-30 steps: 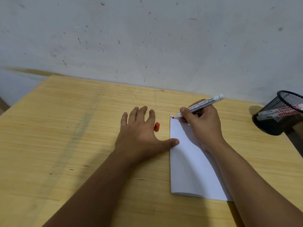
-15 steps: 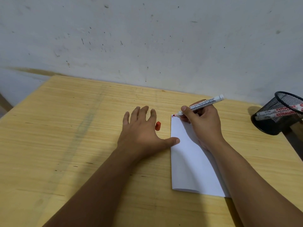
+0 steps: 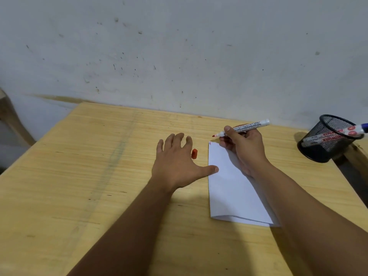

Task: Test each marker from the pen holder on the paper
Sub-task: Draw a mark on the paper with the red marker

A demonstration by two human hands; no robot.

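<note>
My right hand [image 3: 242,148] grips an uncapped white marker [image 3: 246,127] with a red tip, held just above and beyond the far left corner of the folded white paper [image 3: 233,188]. Small red marks show at that corner. My left hand [image 3: 177,162] lies flat on the table with fingers spread, its thumb touching the paper's left edge. The marker's red cap [image 3: 194,153] lies on the table beside my left fingers. A black mesh pen holder [image 3: 328,140] stands at the far right with another marker [image 3: 352,132] inside.
The wooden table [image 3: 89,176] ends at a marked grey wall behind. Its right edge runs just past the pen holder. A wooden piece shows at the far left edge of the view.
The marker tip was touching the paper's far left corner; it has lifted off and now hovers just beyond it. Red marks now show there. My left hand stayed in place.
</note>
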